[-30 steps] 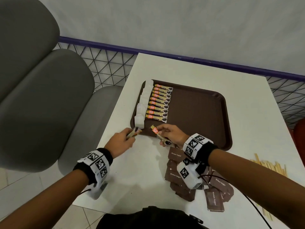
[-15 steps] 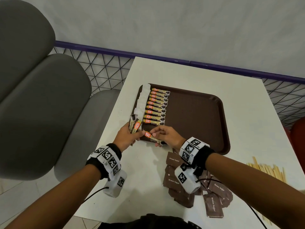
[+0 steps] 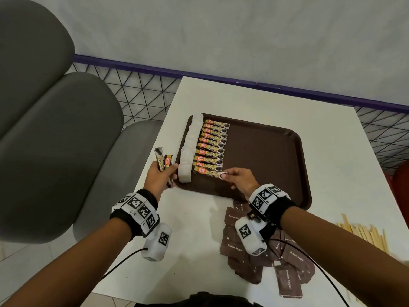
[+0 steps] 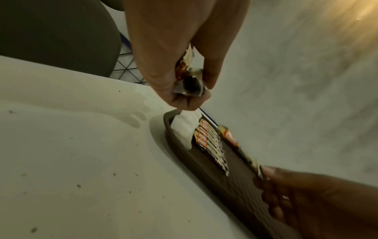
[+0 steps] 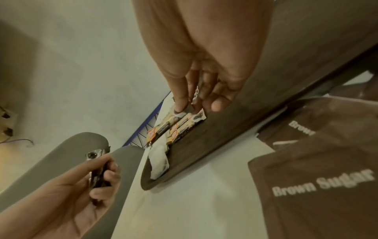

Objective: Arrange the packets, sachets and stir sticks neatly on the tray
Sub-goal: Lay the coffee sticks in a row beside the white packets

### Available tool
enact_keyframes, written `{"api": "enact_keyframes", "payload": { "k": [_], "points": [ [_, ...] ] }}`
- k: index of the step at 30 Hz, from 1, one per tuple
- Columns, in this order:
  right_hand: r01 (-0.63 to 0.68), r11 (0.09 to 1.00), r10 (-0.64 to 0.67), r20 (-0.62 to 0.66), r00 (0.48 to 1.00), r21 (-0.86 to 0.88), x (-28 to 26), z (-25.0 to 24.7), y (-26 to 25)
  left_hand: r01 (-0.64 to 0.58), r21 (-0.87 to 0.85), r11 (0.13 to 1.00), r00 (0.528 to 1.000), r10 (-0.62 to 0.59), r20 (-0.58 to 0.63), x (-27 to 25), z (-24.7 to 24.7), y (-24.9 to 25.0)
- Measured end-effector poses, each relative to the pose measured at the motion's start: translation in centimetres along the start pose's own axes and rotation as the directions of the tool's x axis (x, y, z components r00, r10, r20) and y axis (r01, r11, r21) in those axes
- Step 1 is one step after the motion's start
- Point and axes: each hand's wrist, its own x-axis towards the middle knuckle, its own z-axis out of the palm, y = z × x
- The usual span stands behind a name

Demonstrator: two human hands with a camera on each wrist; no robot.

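Tray: the brown tray [image 3: 265,151] sat at the table's centre, toward twelve o'clock from the person.
Coffee row: a column of coffee sticks [image 3: 213,145] lay side by side along the tray's nine o'clock side, just beside a line of white sachets [image 3: 190,140] against the rim.
Right hand: the right hand [image 3: 240,179] pinched the dark end of the nearest coffee stick [image 3: 208,171] between thumb and forefinger, at the six o'clock end of the row.
Left hand: the left hand [image 3: 159,177] was curled round two spare sticks [image 3: 163,161], standing upright over the table just off the tray's nine o'clock edge.
Waiting: brown sugar packets [image 3: 261,253] lay heaped at six o'clock of the tray; wooden stir sticks [image 3: 363,235] lay loose at four o'clock.
Handling: the coffee sticks looked light, thin and glossy, so likely slippery and quick to skew; a pinch at the flat crimped end seemed best for setting each straight.
Progress: judged roughly a third done, sugar and stirrers untouched.
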Motion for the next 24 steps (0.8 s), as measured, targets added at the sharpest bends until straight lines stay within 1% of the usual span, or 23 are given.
{"api": "enact_keyframes", "payload": {
  "k": [3,6,11,16,19,24],
  "points": [
    [-0.02,0.994,0.019,-0.013,1.0,-0.105,0.7,0.1,0.7,0.056,-0.1,0.993,0.998,-0.056,-0.003,0.1,-0.6,0.1],
    [-0.033,0.985,0.029,-0.03,0.999,-0.17,1.3,0.6,0.9,0.093,-0.151,0.984,0.995,-0.095,-0.008,0.2,-1.0,0.1],
    [-0.012,0.971,-0.013,-0.1,0.995,-0.24,2.0,1.3,0.5,0.114,-0.207,0.972,0.993,-0.11,0.03,-0.1,-0.9,0.4],
    [-0.04,0.966,0.005,-0.138,0.99,-0.256,2.3,1.5,0.1,0.079,-0.14,0.987,0.995,-0.07,0.068,-0.5,-1.1,0.2],
    [-0.036,0.967,0.002,-0.136,0.991,-0.252,2.2,1.6,0.1,0.057,-0.082,0.995,0.995,-0.05,0.083,-0.7,-1.2,0.2],
    [-0.029,0.961,-0.005,-0.125,0.992,-0.277,2.1,1.9,0.3,0.031,-0.031,0.999,0.994,-0.028,0.107,-0.7,-1.3,0.0]
  ]
}}
